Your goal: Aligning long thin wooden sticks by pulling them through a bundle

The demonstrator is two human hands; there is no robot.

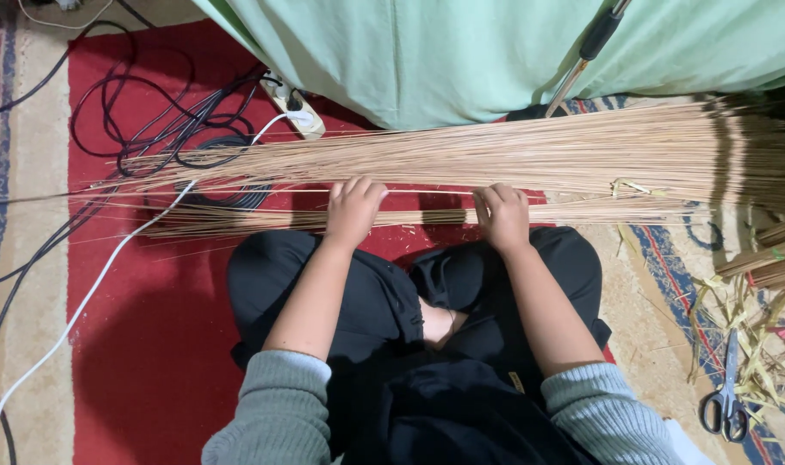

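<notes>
You're sitting cross-legged on the red carpet (142, 344) with a long sheaf of thin tan straw-like stalks (513, 155) lying across in front of your knees, running from far left to far right; your left hand (353, 211) and right hand (502, 215) are both down on the near edge of it, fingers curled over a thin layer of stalks, pressing or pinching them rather than lifted free; I can't tell whether either hand has really closed round a bunch or is just resting on top.

Looks to me like the sorting or evening-out stage; the near layer is pulled a little apart from the thick main sheaf. Whatever comes after, I'd guess it wants both hands working together so the stalks stay parallel.

No real containers in view; nothing is holding the stalks but the floor. Off to the right there's a pair of black-handled scissors (726, 405) on the patterned rug among green and yellow leafy offcuts (754, 344); far left a tangle of black cables (168, 120), a white cable (91, 293) and a white power strip (297, 116); pale green cloth (496, 52) hangs at the far side.
</notes>
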